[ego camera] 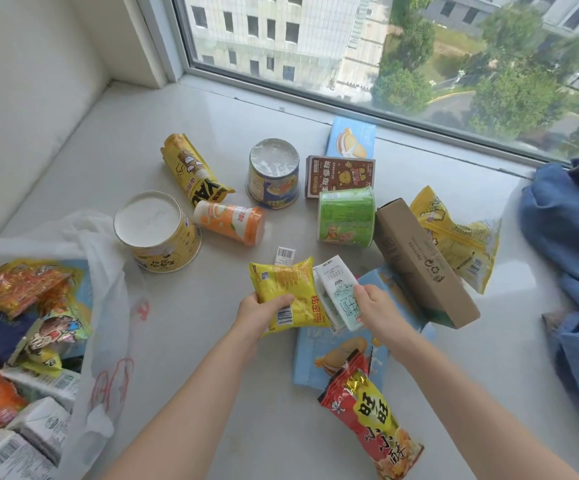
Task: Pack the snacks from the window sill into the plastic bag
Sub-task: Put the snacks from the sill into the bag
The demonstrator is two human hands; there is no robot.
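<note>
On the window sill (212, 341): three tubs (158, 233), five boxes (340, 176), five packets (286, 292), one bottle (229, 223), two cartons (341, 294).

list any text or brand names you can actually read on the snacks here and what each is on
"YAC": yellow tube pack, upside down, cut off.
"HERSHEY'S", faint: brown box.
"旺旺": red bag.
"MILK": white carton in the right hand.
Other print, including the yellow packet in the left hand: too blurred.

A red snack bag (373, 420) near the bottom shows large yellow-backed Chinese characters "旺旺". A yellow tube-shaped packet (194, 168) on the sill carries big black letters "YAO", seen upside down. A brown box (339, 176) by the window has "HERSHEY'S" along its edge, and barcodes appear on several packs, too small to read.
</note>
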